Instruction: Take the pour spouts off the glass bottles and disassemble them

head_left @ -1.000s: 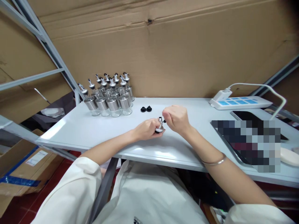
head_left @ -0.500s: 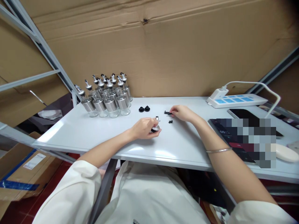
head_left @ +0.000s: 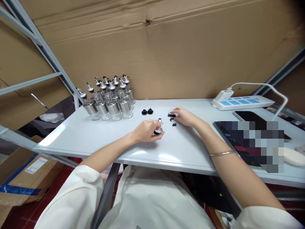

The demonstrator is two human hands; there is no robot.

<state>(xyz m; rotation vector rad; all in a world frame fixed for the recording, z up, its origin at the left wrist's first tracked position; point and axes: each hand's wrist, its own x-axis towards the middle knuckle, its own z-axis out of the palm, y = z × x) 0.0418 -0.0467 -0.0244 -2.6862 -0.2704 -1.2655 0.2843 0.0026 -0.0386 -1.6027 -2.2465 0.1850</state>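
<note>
My left hand [head_left: 148, 130] is closed around a silver pour spout [head_left: 159, 129] with a black base, held upright just over the table. My right hand [head_left: 183, 115] rests at the small black levers [head_left: 171, 115], its thumb and fingertips pinching at one of them on the table top. Two tiny black plugs [head_left: 174, 125] lie just in front of those fingers. Farther back, two round black stoppers [head_left: 147, 111] sit side by side between the hands and the bottles.
Several glass bottles [head_left: 114, 109] with steel sleeves and pour spouts stand at the back left. A white power strip [head_left: 243, 102], a tablet [head_left: 228, 140] and a phone [head_left: 250, 118] lie on the right. Cardboard [head_left: 176, 57] walls the table's back.
My right hand has shifted slightly left over the black levers, and one lever now shows apart from the others. My left hand keeps the pour spout in nearly the same place.
</note>
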